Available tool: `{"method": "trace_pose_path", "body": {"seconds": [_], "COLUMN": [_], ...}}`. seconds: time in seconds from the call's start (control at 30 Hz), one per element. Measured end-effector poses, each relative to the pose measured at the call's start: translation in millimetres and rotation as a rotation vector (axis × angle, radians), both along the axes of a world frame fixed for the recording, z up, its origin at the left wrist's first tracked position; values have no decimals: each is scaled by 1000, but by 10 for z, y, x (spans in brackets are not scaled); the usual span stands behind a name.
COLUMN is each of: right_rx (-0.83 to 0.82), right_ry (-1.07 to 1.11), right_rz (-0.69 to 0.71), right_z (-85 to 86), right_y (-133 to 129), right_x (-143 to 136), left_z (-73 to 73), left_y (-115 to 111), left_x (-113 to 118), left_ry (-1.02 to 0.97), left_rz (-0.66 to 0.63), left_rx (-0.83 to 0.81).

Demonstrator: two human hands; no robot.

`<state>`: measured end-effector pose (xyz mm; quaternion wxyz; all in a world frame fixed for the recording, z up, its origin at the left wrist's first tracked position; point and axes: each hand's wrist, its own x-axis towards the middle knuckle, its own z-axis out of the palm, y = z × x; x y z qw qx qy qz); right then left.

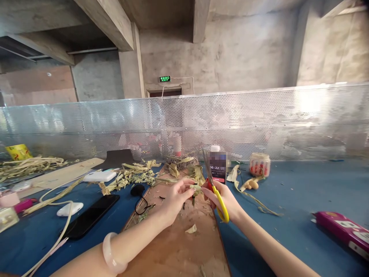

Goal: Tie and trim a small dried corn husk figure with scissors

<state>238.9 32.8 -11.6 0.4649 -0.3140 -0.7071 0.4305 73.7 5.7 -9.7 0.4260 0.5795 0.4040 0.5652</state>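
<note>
Over a brown board (173,254), my two hands meet at a small pale green piece with dark bits (195,187), perhaps folded dried husk. My left hand (180,196), with a pale bangle (108,250) on its forearm, is closed on that piece between thumb and fingers. Scissors (220,204) with yellow and red handles rest in my right hand (227,196), their blades pointing up and away. The right fingertips also come close to the pale piece; whether they grip it is hard to tell. A scrap of husk (191,229) lies on the board below.
Dried plant stalks (138,175) lie left of the board's far end. A phone showing a timer (217,167) stands behind my hands, beside a jar (259,164). A black phone (90,216) and cables lie left; a magenta case (343,231) lies right. Perforated metal panels (245,119) stand behind.
</note>
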Motion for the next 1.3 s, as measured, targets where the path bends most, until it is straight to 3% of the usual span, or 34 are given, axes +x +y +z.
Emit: {"method": "trace_pose_path", "body": {"seconds": [0.37, 0.8, 1.03, 1.13, 1.3], "right_rx": [61, -3, -3, 34, 285], "right_ry": [-16, -42, -59, -56, -209], "right_rz": [52, 61, 45, -20, -300], "right_z": [-8, -8, -18, -44, -95], "right_y": [8, -26, -1, 52, 173], "right_x": [-15, -7, -26, -5, 111], "left_z": [-30, -33, -54, -67, -40], "left_y": [11, -8, 19, 64, 91], "left_x": [1, -6, 23, -3, -70], "left_ry": [41, 60, -181, -334, -503], "left_rz": [11, 5, -206, -232, -293], "left_rx": [17, 26, -111, -166, -307]}}
